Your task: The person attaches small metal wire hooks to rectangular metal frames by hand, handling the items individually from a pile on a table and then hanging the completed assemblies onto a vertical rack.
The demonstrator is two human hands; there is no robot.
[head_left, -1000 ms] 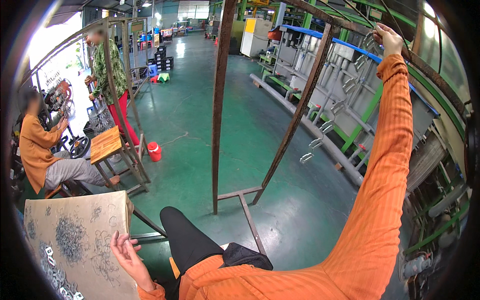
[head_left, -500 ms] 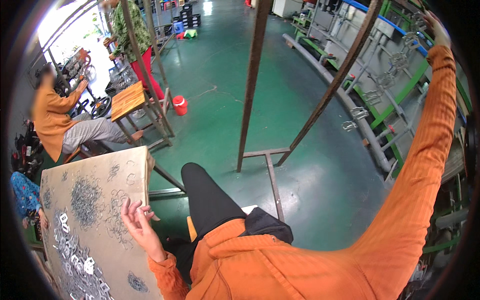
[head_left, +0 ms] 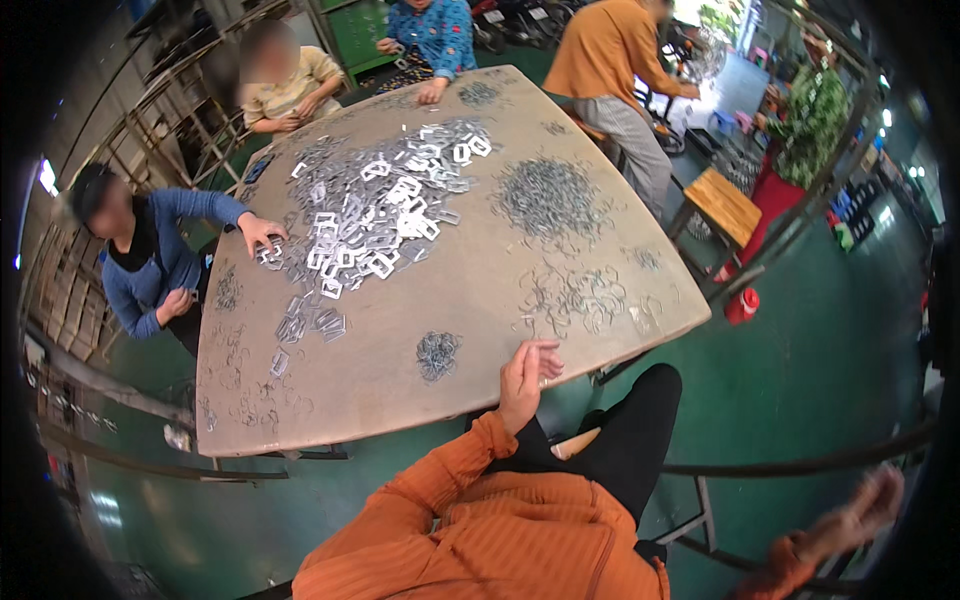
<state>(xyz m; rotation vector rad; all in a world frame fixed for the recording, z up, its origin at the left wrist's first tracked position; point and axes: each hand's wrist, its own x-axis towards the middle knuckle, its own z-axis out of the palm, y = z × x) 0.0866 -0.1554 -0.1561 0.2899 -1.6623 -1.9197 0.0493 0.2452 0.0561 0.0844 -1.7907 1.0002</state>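
Observation:
My left hand (head_left: pixel 524 380) is at the near edge of a large brown-topped table (head_left: pixel 375 345), its fingers loosely bent and apart, with nothing seen in them. Close by on the tabletop lie scattered thin wire rings (head_left: pixel 575 297) and a small dark heap of wire pieces (head_left: pixel 437 356). Away from the table at the lower right is my right hand (head_left: pixel 865 505), smeared by motion, so its fingers cannot be made out. A big pile of flat metal frame-shaped pieces (head_left: pixel 380 225) covers the table's middle, beside a heap of wire rings (head_left: pixel 548 198).
A person in blue (head_left: pixel 150 250) reaches onto the table's left side. Two more people sit at its far side. A person in an orange top (head_left: pixel 610 50) sits beyond the right edge, near a wooden stool (head_left: pixel 722 205) and a red bucket (head_left: pixel 742 306). A metal bar crosses near my right arm.
My view has swung left, bringing the whole table into sight. My right arm has come down from its raised reach beside the hanging metal parts. My left hand stays near the table edge.

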